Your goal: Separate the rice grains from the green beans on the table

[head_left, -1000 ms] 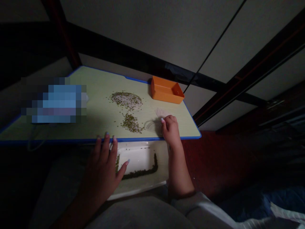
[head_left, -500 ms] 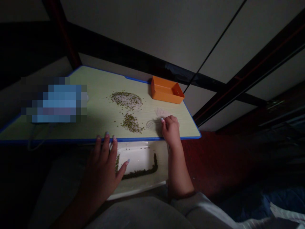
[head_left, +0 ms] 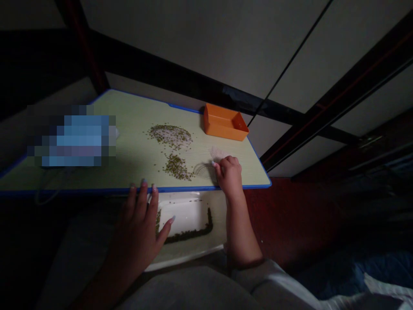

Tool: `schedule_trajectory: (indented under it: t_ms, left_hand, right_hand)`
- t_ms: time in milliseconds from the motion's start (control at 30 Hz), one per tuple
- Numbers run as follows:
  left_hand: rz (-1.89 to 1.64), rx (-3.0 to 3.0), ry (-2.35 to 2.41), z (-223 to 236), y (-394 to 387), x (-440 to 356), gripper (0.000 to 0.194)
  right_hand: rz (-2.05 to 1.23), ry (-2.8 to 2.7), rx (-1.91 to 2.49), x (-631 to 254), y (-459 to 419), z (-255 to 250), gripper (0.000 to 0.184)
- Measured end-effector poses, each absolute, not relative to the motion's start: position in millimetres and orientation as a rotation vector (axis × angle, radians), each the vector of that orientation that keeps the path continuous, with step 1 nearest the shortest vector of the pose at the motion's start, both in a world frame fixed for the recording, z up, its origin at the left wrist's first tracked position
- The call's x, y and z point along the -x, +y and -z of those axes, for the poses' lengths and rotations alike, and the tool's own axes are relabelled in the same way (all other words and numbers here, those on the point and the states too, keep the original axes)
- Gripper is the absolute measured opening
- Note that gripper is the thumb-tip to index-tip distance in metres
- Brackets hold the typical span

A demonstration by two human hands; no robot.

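Observation:
My right hand (head_left: 230, 174) is closed, pinching a clear, curved piece that looks like a plastic protractor (head_left: 204, 171), held on the table top. The protractor's rounded edge faces a small pile of green beans (head_left: 177, 167), close to its right side. Behind that pile lies a bigger heap of pale grains mixed with green beans (head_left: 171, 135). A thin patch of pale grains (head_left: 217, 152) sits just beyond my right hand. My left hand (head_left: 138, 219) is open, fingers spread, fingertips at the table's front edge. It partly covers a white basin (head_left: 193, 254) with green beans along its inner sides.
An orange open box (head_left: 226, 127) stands at the table's back right. The pale table (head_left: 129, 112) has a blue rim. A blurred-out blue object (head_left: 79, 140) is on the left, with a cable (head_left: 51, 196) hanging down. Cabinet panels (head_left: 200, 47) rise behind the table.
My right hand has slid the clear protractor slightly left, towards the small bean pile. My left hand has stayed in place.

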State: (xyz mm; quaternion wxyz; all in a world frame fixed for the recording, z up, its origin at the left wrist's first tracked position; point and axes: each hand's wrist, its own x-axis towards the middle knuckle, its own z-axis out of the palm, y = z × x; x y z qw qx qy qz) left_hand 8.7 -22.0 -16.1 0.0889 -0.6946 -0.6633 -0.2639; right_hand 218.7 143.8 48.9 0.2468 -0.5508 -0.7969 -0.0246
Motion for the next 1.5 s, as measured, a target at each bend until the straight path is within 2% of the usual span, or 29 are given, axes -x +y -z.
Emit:
schedule_trajectory:
  t_ms: [600, 867, 1100, 1500]
  left_hand:
    - [0.825, 2.060, -1.945, 18, -21, -9, 0.087]
    - [0.812, 2.051, -1.942, 20, -21, -8, 0.086]
    - [0.824, 2.020, -1.920, 20, -19, -9, 0.084]
    - [0.856, 1.991, -1.896, 26, -17, -9, 0.083]
  right_hand:
    - [0.171, -2.058, 1.683, -214, 146, -49, 0.022]
    - [0.160, -1.908, 1.621, -215, 145, -49, 0.029]
    - [0.189, -2.034, 1.581, -207, 147, -47, 0.022]
    - [0.271, -1.804, 1.752, -220, 161, -43, 0.021]
